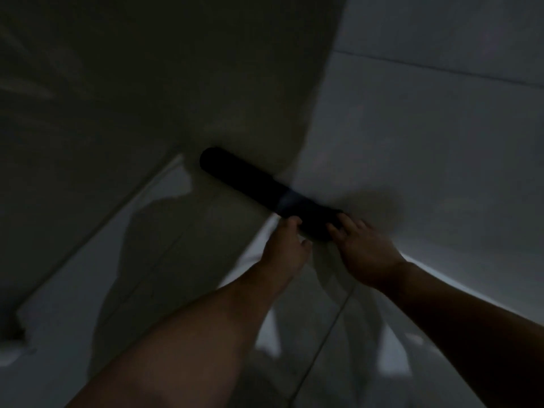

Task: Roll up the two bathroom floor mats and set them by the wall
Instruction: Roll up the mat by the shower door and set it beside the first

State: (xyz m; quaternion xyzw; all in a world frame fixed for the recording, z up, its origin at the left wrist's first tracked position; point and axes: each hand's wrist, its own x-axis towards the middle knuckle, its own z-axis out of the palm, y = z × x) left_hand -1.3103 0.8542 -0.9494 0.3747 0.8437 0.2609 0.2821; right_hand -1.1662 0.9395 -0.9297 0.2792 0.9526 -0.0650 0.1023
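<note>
A dark rolled mat (250,181) lies on the pale tiled floor, along the foot of the wall (426,128). It runs from the upper left down to the right, with a paler band near its right part. My left hand (287,245) touches the mat's near edge with its fingertips. My right hand (362,251) rests on the roll's right end, fingers spread over it. No second mat shows in this dim view.
A dark panel or door (147,69) fills the upper left and meets the pale wall near the roll. The tiled floor (206,231) carries shadows and bright reflections. A small unclear object (11,343) sits at the left edge.
</note>
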